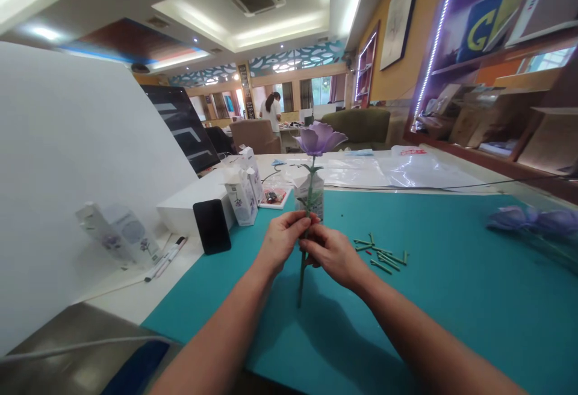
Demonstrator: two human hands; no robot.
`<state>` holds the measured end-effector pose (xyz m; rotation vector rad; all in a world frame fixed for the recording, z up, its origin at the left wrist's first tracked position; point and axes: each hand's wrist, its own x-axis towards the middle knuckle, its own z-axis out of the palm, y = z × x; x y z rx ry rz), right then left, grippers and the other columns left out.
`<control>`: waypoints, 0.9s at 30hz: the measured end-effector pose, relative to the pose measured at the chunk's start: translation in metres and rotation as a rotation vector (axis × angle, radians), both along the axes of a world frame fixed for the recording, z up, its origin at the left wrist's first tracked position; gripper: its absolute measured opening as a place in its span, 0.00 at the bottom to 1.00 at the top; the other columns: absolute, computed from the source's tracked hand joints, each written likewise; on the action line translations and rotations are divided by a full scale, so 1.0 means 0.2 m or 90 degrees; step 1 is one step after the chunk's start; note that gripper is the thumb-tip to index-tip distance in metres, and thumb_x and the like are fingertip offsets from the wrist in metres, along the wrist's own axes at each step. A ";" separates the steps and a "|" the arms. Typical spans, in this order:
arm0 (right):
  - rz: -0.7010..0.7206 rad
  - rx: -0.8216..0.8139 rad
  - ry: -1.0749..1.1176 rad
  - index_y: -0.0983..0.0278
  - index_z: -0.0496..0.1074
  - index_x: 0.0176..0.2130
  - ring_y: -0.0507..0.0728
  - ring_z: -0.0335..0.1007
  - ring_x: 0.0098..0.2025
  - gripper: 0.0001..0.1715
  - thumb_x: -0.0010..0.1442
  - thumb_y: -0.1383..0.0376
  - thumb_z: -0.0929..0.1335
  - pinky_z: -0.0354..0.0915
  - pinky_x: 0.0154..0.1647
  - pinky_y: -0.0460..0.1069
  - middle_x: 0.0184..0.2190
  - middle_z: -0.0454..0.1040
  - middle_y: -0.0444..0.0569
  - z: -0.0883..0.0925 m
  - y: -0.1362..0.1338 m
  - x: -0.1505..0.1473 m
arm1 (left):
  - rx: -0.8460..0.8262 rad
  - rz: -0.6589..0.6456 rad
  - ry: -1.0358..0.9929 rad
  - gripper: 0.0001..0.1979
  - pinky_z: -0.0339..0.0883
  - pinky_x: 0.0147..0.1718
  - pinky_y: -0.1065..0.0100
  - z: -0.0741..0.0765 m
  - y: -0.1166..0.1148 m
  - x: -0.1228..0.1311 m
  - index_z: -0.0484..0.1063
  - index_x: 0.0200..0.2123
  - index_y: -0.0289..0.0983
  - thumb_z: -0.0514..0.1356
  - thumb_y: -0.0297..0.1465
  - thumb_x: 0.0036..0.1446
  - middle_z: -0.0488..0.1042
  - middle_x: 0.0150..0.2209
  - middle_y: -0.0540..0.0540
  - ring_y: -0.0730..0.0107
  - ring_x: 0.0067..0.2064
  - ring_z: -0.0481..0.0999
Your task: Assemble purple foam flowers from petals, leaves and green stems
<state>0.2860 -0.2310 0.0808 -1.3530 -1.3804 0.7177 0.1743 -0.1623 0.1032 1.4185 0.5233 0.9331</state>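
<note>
White board (pixel 76 160) rises along the far left of the desk. Two printed white cartons (pixel 120 235) lean at its foot, with a pair of marker pens (pixel 165 258) lying just beside them. Further right, a black smartphone (pixel 212 226) leans against a white box (pixel 189 199), near two more printed cartons (pixel 241 193). Far off across the room, a co-worker in a white top (pixel 272 112) stands at a table, apart from the work at hand.

Over a teal cutting mat (pixel 451 298), the left hand (pixel 282 241) and right hand (pixel 332 255) are both closed on the green stem (pixel 304 274) of an artificial flower (pixel 320 139), their fingers almost meeting at mid-stem. The flower's long axis runs nearly upright, the lavender bloom (pixel 320 139) pointing up and leaning slightly right, the lower stem end pointing down and slightly left above the mat. A small printed carton (pixel 309 196) stands directly behind the upper stem; whether they touch cannot be told. To the right of the hands, short green stem pieces (pixel 382 256) lie scattered on the mat, and more lavender blooms (pixel 533 220) lie at its right edge. Clear plastic sheeting (pixel 383 169) lies beyond the mat.
</note>
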 end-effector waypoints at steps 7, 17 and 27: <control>0.049 -0.107 -0.094 0.64 0.69 0.34 0.50 0.69 0.23 0.15 0.62 0.59 0.58 0.62 0.21 0.44 0.28 0.73 0.46 -0.09 0.08 0.01 | 0.006 0.052 -0.008 0.13 0.68 0.35 0.66 0.01 0.04 -0.17 0.76 0.36 0.33 0.64 0.35 0.48 0.79 0.33 0.42 0.65 0.35 0.77; 0.046 -0.181 -0.582 0.61 0.68 0.50 0.64 0.71 0.46 0.18 0.62 0.63 0.60 0.62 0.41 0.55 0.46 0.71 0.58 -0.24 0.34 -0.30 | -0.001 0.129 -0.048 0.15 0.67 0.28 0.69 0.06 0.06 -0.35 0.75 0.38 0.33 0.64 0.36 0.48 0.77 0.30 0.45 0.71 0.27 0.75; -0.030 -0.213 -0.671 0.61 0.66 0.49 0.63 0.69 0.47 0.17 0.60 0.66 0.61 0.60 0.39 0.52 0.48 0.70 0.56 -0.29 0.25 -0.21 | -0.044 0.073 -0.095 0.14 0.68 0.27 0.69 0.02 0.05 -0.32 0.75 0.37 0.33 0.65 0.36 0.48 0.77 0.29 0.46 0.71 0.27 0.75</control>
